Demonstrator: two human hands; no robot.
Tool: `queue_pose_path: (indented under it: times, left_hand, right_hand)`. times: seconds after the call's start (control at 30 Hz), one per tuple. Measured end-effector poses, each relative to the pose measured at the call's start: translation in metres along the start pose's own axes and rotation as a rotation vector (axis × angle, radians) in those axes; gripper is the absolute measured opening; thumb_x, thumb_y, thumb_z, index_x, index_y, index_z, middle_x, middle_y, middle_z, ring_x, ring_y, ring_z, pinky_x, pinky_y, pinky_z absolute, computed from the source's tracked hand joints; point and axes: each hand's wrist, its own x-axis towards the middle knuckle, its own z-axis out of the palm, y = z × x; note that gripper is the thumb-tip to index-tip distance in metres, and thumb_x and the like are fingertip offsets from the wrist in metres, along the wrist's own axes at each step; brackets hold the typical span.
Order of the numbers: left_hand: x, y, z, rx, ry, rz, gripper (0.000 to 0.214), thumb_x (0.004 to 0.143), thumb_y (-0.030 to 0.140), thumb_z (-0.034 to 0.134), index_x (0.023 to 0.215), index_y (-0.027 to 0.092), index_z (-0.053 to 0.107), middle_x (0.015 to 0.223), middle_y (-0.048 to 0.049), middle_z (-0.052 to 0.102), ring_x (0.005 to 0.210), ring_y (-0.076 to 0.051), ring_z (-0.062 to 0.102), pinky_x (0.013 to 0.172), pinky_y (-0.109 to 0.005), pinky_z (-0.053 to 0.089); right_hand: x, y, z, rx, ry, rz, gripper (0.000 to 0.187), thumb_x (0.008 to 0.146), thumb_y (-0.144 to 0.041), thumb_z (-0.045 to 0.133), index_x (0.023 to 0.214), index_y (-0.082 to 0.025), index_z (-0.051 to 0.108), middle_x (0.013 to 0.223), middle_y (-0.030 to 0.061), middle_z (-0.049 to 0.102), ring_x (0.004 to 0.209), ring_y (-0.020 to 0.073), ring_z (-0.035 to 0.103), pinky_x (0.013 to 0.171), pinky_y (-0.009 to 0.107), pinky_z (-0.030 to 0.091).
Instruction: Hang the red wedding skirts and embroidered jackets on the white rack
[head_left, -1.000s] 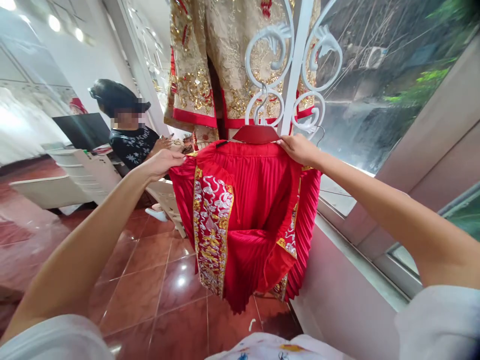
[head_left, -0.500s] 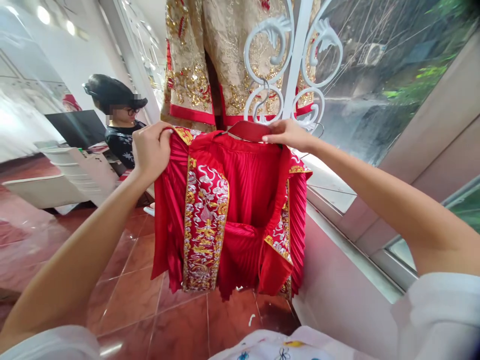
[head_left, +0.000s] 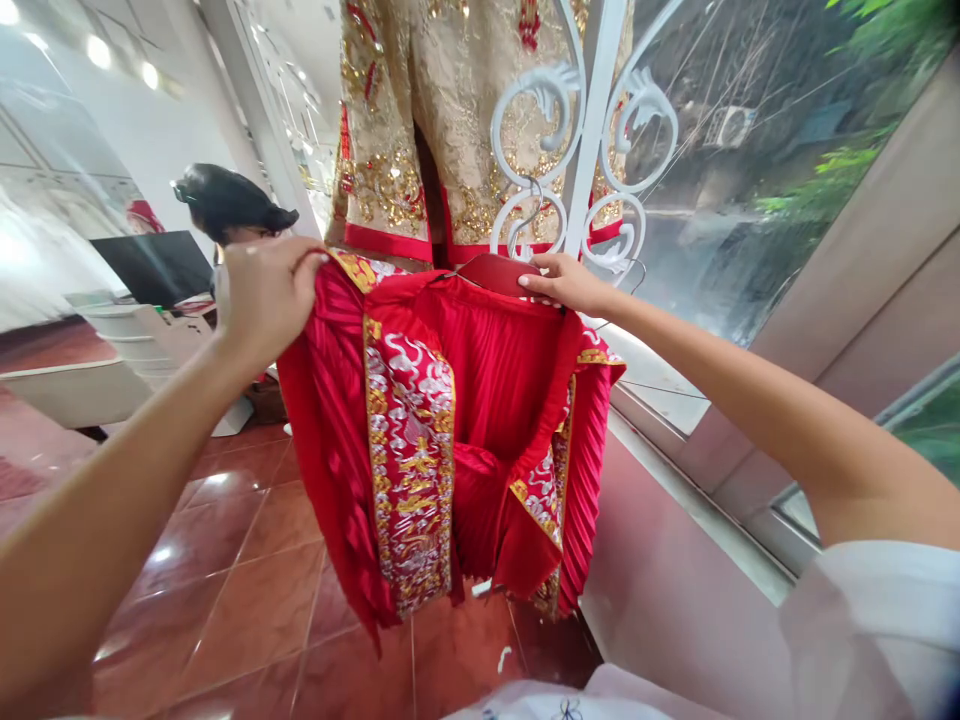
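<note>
A red pleated skirt [head_left: 499,370] with gold-and-silver embroidered panels [head_left: 412,470] hangs in front of me from a dark red hanger [head_left: 491,273]. The metal hook [head_left: 534,210] of the hanger rises in front of a white scrollwork stand. My left hand [head_left: 266,290] is closed on the waistband's left end, pulling it out to the side. At the hanger's right end, my right hand [head_left: 559,283] pinches the hanger close to the waistband; how much cloth lies under those fingers is hidden. The skirt's hem hangs above the tiled floor.
Behind the skirt hangs a beige-and-gold sequined garment [head_left: 465,130] with red trim. The white scrollwork stand [head_left: 589,130] is beside a window [head_left: 720,230] on the right. At left, a person in a dark cap [head_left: 232,200] is near a black monitor [head_left: 154,265]. Red tiles [head_left: 255,590] cover the floor.
My left hand has drawn the waistband's left end outward, left and closer to me, spreading the pleats on that side. The right hand stays at the hanger.
</note>
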Motion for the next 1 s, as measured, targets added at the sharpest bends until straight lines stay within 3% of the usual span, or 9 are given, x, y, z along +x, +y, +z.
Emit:
queue_pose_path:
  times: [0.17, 0.23, 0.3, 0.4, 0.57, 0.7, 0.77, 0.87, 1.0]
  left_hand:
    - [-0.048, 0.038, -0.019, 0.197, -0.376, -0.096, 0.038, 0.075, 0.056, 0.047, 0.072, 0.021, 0.062, 0.068, -0.0041, 0.063, 0.067, -0.025, 0.059, 0.066, -0.034, 0.041]
    - [-0.055, 0.058, -0.016, 0.195, -0.319, -0.140, 0.043, 0.072, 0.062, 0.047, 0.066, 0.021, 0.058, 0.062, -0.0042, 0.058, 0.065, -0.026, 0.057, 0.062, -0.035, 0.039]
    - [-0.053, 0.078, -0.003, 0.133, -0.176, -0.150, 0.044, 0.078, 0.060, 0.040, 0.076, 0.020, 0.059, 0.069, -0.0066, 0.059, 0.071, -0.027, 0.058, 0.064, -0.035, 0.039]
    - [-0.041, 0.097, 0.028, 0.099, -0.111, -0.147, 0.048, 0.081, 0.056, 0.038, 0.096, 0.015, 0.059, 0.087, -0.0133, 0.061, 0.084, -0.030, 0.057, 0.069, -0.036, 0.040]
    - [-0.015, 0.086, 0.051, 0.123, -0.134, 0.072, 0.036, 0.084, 0.038, 0.037, 0.096, 0.013, 0.060, 0.099, -0.0160, 0.058, 0.101, -0.031, 0.051, 0.077, -0.035, 0.040]
    - [0.010, 0.060, 0.049, -0.157, -0.317, 0.285, 0.027, 0.078, 0.034, 0.040, 0.061, 0.017, 0.053, 0.070, -0.0059, 0.052, 0.074, -0.020, 0.053, 0.070, -0.031, 0.039]
    - [0.023, 0.054, 0.055, -0.403, -0.370, 0.198, 0.029, 0.074, 0.034, 0.043, 0.050, 0.018, 0.040, 0.056, -0.0016, 0.041, 0.057, -0.015, 0.045, 0.061, -0.028, 0.036]
    - [0.042, 0.061, 0.073, -0.747, -0.341, -0.195, 0.024, 0.067, 0.030, 0.045, 0.049, 0.019, 0.034, 0.049, 0.0012, 0.034, 0.048, -0.012, 0.036, 0.053, -0.026, 0.032]
    - [0.059, 0.078, 0.090, -0.838, -0.274, -0.593, 0.010, 0.062, 0.026, 0.048, 0.056, 0.019, 0.043, 0.049, -0.0001, 0.043, 0.054, -0.016, 0.045, 0.055, -0.028, 0.038]
  right_hand:
    - [-0.007, 0.006, -0.010, -0.121, 0.077, -0.073, 0.026, 0.082, -0.039, 0.053, 0.069, -0.019, 0.044, 0.058, -0.0027, 0.046, 0.055, 0.0098, 0.042, 0.056, 0.025, 0.035]
    - [-0.009, 0.007, -0.012, -0.182, 0.081, -0.066, 0.025, 0.082, -0.039, 0.051, 0.070, -0.018, 0.047, 0.058, -0.0018, 0.048, 0.055, 0.0107, 0.044, 0.057, 0.026, 0.036]
    - [-0.012, 0.008, -0.012, -0.273, 0.119, -0.067, 0.023, 0.079, -0.039, 0.055, 0.076, -0.016, 0.054, 0.063, 0.0009, 0.053, 0.059, 0.0125, 0.046, 0.060, 0.027, 0.037]
    - [-0.020, 0.014, -0.015, -0.381, 0.196, -0.107, 0.032, 0.072, -0.037, 0.062, 0.092, -0.013, 0.062, 0.077, 0.0049, 0.060, 0.069, 0.0156, 0.051, 0.067, 0.029, 0.039]
    - [-0.040, 0.033, -0.029, -0.410, 0.070, -0.116, 0.035, 0.080, -0.038, 0.049, 0.089, -0.011, 0.068, 0.070, 0.0052, 0.062, 0.066, 0.0156, 0.051, 0.066, 0.030, 0.037]
    - [-0.046, 0.050, -0.032, -0.166, 0.138, -0.072, 0.034, 0.080, -0.042, 0.049, 0.083, -0.014, 0.069, 0.068, 0.0027, 0.062, 0.064, 0.0149, 0.052, 0.063, 0.028, 0.039]
    - [-0.043, 0.055, -0.029, 0.036, 0.169, 0.020, 0.033, 0.078, -0.044, 0.051, 0.077, -0.015, 0.068, 0.062, 0.0010, 0.060, 0.056, 0.0127, 0.049, 0.055, 0.026, 0.038]
    - [-0.031, 0.054, -0.023, 0.274, 0.289, 0.186, 0.022, 0.072, -0.036, 0.058, 0.067, -0.015, 0.064, 0.054, 0.0001, 0.055, 0.048, 0.0110, 0.045, 0.048, 0.025, 0.038]
    - [-0.015, 0.048, -0.017, 0.400, 0.549, 0.359, 0.007, 0.067, -0.020, 0.059, 0.061, -0.016, 0.057, 0.052, -0.0003, 0.052, 0.050, 0.0123, 0.047, 0.050, 0.028, 0.043]
